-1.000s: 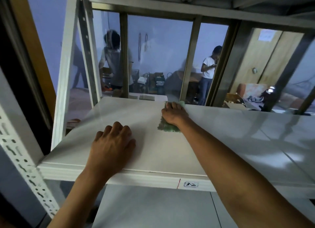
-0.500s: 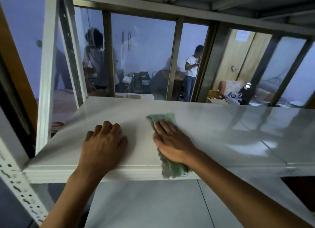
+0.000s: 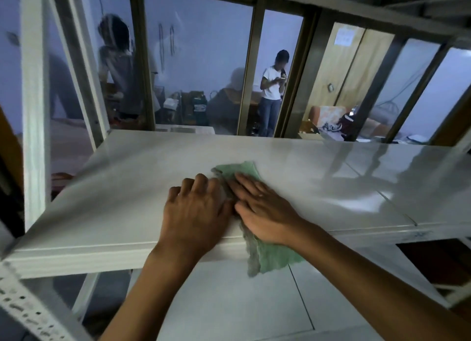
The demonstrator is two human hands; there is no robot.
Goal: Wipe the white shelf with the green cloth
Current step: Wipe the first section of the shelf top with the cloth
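Note:
The white shelf (image 3: pixel 127 188) runs across the middle of the head view. A green cloth (image 3: pixel 242 168) lies on it near the front edge, and its lower end (image 3: pixel 272 258) hangs over that edge. My right hand (image 3: pixel 265 210) presses flat on the cloth with fingers stretched out, hiding its middle. My left hand (image 3: pixel 196 213) rests palm down on the shelf just left of the cloth, its fingers touching the cloth's left side and my right hand.
White perforated uprights (image 3: pixel 33 111) frame the shelf on the left, and a lower shelf (image 3: pixel 229 302) lies beneath. Behind the shelf stand glass panels with dark frames (image 3: pixel 142 60); two persons (image 3: pixel 272 86) are beyond them. The shelf's right part (image 3: pixel 382 182) shows shiny reflections.
My right hand dragged the cloth from the back of the shelf to the front edge, where it now hangs over. My left hand slid right until it touches the cloth.

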